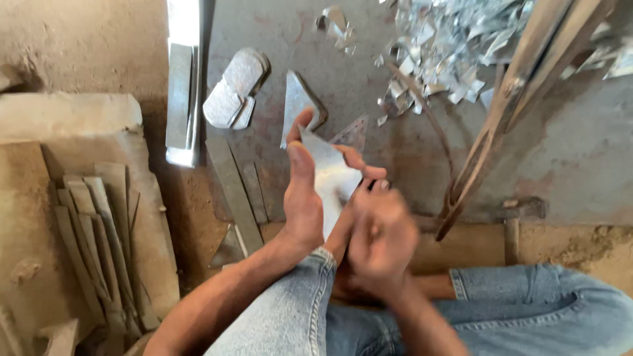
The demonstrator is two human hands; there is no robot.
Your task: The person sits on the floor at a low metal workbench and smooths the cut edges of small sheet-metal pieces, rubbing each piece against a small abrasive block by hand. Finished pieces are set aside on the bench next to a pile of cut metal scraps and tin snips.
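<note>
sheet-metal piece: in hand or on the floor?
In hand. The metal piece stands up between the left hand and blurred right hand.

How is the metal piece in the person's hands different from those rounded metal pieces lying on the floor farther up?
The held piece is pointed and roughly triangular; the rounded pieces have curved ends. The held piece is single, gripped between the left hand and right hand, tilted up off the floor; the rounded pieces lie flat, overlapping in a small stack. The held piece looks brighter; the rounded ones look duller grey. Both appear to be thin cut sheet metal.
</note>
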